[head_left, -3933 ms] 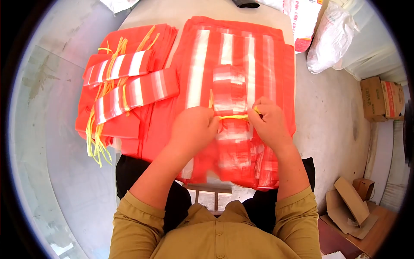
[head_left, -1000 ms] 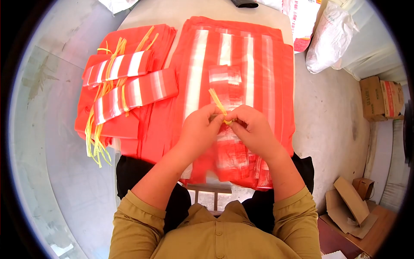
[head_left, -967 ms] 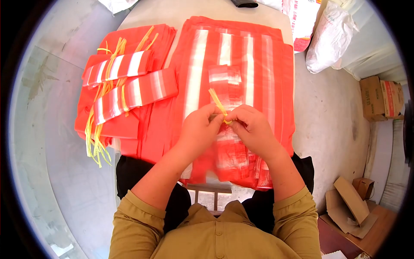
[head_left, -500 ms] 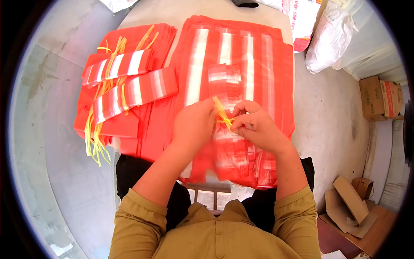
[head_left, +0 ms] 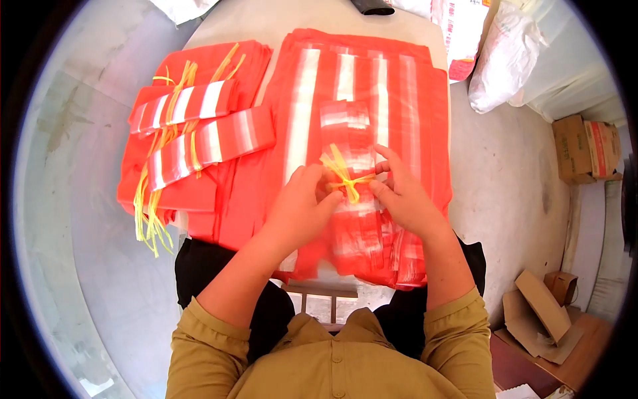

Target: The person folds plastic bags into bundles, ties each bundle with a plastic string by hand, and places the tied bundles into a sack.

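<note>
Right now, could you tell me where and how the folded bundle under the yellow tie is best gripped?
Probably by the far end of the folded bundle, coming from the far side: that end lies flat and uncovered, while the yellow tie, left hand and right hand crowd its middle.

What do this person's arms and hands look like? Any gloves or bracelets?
The left sleeve and right sleeve are mustard-brown cloth, ending near the elbow. The left hand and right hand are bare: no gloves, bracelets or watch show.

glossy red plastic bundle (head_left: 359, 243)
</note>
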A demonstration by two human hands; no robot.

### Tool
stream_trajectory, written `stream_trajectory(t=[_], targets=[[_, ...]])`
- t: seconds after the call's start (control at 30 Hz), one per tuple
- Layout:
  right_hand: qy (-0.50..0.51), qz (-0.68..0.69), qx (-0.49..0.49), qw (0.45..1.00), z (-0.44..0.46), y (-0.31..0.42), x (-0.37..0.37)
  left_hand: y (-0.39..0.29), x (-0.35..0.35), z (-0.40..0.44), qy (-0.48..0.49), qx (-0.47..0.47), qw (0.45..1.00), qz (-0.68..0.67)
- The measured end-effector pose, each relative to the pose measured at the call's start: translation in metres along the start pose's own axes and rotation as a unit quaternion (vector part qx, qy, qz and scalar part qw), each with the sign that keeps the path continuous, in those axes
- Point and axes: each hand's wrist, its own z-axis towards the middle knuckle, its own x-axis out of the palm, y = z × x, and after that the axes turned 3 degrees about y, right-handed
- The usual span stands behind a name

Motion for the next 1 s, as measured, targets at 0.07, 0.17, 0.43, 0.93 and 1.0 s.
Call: stream_trajectory(t=[0.07, 0.17, 0.43, 0.93, 1.0], targets=[[-0.017, 0.08, 0.022, 0.996, -0.002, 0.004, 0.002, -0.005, -0.004, -0.001, 0.019, -0.038, 0.998, -0.043], [0.031, 0.253, -0.066, 0.965, -0.011, 0.017, 0.005, 0.0, -0.003, -0.002, 0.015, -0.092, 0.975, -0.203], [-0.085, 0.102, -0.003, 0.991, -0.006, 0.009, 0.006, 0.009, 0.001, 0.0, 0.114, -0.134, 0.807, -0.563], [-0.06, 0.285, -0.007, 0.957, -0.005, -0.002, 0.013, -0.003, 0.02, -0.001, 0.072, -0.113, 0.861, -0.491], [-0.062, 0.302, -0.007, 0.951, -0.003, -0.007, 0.015, -0.001, 0.021, 0.0, 0.064, -0.118, 0.846, -0.517]])
